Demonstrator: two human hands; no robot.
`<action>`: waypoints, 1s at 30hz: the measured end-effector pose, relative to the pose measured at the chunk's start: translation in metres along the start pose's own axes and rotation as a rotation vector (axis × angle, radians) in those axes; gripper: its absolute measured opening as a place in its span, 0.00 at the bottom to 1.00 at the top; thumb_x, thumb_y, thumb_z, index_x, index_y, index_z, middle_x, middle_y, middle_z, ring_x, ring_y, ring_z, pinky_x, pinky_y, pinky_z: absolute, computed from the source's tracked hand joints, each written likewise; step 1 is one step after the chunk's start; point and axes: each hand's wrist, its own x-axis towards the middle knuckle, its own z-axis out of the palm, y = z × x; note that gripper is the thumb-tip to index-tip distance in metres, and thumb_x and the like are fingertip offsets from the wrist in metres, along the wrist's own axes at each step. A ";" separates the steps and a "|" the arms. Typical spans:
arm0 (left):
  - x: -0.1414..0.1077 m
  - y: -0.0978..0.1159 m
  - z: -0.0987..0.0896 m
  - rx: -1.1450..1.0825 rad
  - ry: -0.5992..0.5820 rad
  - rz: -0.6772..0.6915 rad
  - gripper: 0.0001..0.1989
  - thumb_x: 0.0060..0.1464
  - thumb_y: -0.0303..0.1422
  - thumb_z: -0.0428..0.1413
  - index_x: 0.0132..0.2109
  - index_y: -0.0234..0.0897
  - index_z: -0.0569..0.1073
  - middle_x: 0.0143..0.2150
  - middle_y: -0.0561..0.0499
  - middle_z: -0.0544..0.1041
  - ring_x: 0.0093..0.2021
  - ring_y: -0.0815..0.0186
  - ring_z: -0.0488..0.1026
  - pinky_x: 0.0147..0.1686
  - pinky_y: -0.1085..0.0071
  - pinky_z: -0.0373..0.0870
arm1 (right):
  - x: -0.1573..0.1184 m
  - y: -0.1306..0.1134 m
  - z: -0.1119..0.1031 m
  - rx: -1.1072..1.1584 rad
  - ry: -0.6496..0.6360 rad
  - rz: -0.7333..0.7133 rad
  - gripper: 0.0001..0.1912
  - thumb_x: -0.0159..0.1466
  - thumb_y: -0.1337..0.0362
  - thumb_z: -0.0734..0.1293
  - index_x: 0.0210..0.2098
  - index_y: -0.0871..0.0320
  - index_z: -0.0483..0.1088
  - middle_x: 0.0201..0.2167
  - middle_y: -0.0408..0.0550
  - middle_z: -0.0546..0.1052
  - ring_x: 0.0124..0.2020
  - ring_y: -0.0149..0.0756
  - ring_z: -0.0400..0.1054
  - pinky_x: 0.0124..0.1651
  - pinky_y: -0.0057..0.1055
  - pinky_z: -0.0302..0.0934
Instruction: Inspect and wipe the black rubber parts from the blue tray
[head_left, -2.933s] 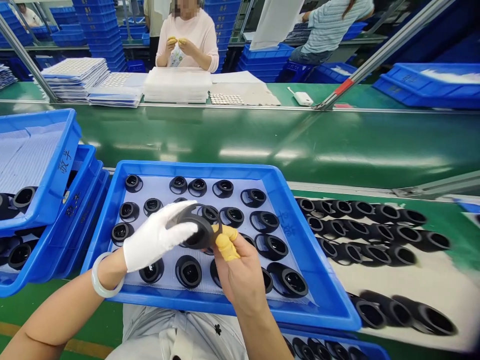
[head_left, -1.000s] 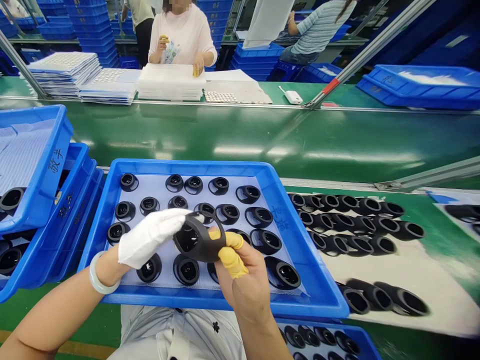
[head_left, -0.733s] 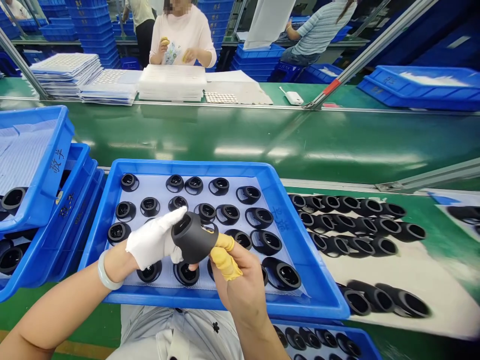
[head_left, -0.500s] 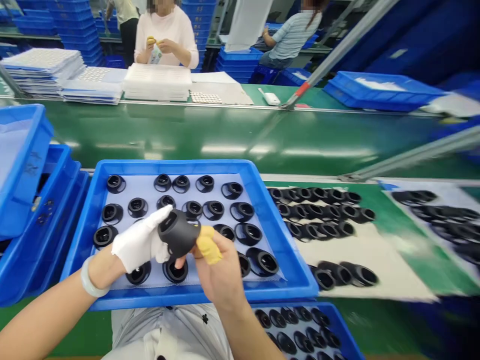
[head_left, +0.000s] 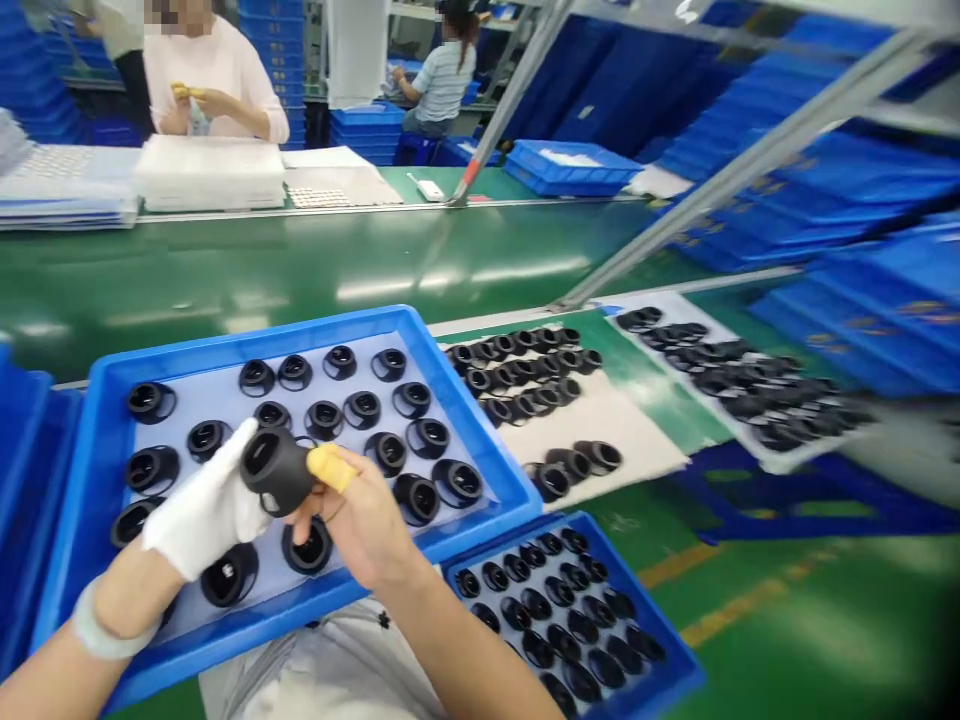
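A black rubber cup-shaped part (head_left: 276, 470) is held over a blue plastic tray (head_left: 300, 335), with its open end turned up and to the left. It is supported on one side by the white-gloved left hand (head_left: 202, 515), whose fingers (head_left: 225, 470) are pressed together and extended along the part. On the other side it is pinched by the bare right hand (head_left: 360, 530), with a yellow finger cot (head_left: 328, 467) pressed against its side. The tray is lined with a pale lilac sheet (head_left: 225, 395), on which similar black parts are set out in loose rows, open ends up. A smaller blue tray (head_left: 510, 543) at lower right is filled with black parts placed close together. More black parts are laid on a white sheet (head_left: 607, 445) and a second white sheet (head_left: 780, 462) beyond the trays, and stacked blue crates (head_left: 862, 190) are seen at far right
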 end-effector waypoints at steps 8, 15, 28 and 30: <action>0.014 0.002 -0.006 -0.891 -0.004 -0.481 0.14 0.64 0.31 0.45 0.34 0.30 0.71 0.22 0.51 0.74 0.16 0.75 0.69 0.15 0.83 0.66 | 0.017 0.004 -0.014 0.401 0.013 0.301 0.06 0.55 0.65 0.71 0.29 0.60 0.71 0.24 0.41 0.76 0.16 0.21 0.60 0.17 0.17 0.56; 0.010 -0.002 -0.008 -0.757 -0.172 -0.344 0.16 0.63 0.35 0.47 0.34 0.28 0.72 0.24 0.44 0.77 0.18 0.69 0.73 0.15 0.80 0.67 | 0.022 0.008 -0.010 0.415 0.005 0.351 0.06 0.58 0.73 0.63 0.25 0.63 0.68 0.20 0.41 0.71 0.13 0.19 0.52 0.13 0.16 0.51; -0.006 0.009 -0.011 -0.072 -0.130 0.085 0.18 0.41 0.42 0.65 0.34 0.34 0.72 0.28 0.53 0.71 0.29 0.69 0.67 0.30 0.73 0.65 | 0.015 0.012 -0.010 -0.355 0.346 -0.252 0.11 0.59 0.56 0.66 0.31 0.58 0.71 0.22 0.42 0.68 0.21 0.28 0.59 0.19 0.22 0.54; -0.007 0.012 -0.013 0.003 -0.118 0.148 0.16 0.40 0.37 0.66 0.37 0.35 0.74 0.36 0.51 0.72 0.37 0.65 0.69 0.38 0.70 0.66 | 0.013 0.011 -0.016 -0.559 0.376 -0.451 0.11 0.62 0.56 0.65 0.35 0.58 0.72 0.27 0.44 0.71 0.26 0.30 0.63 0.25 0.25 0.60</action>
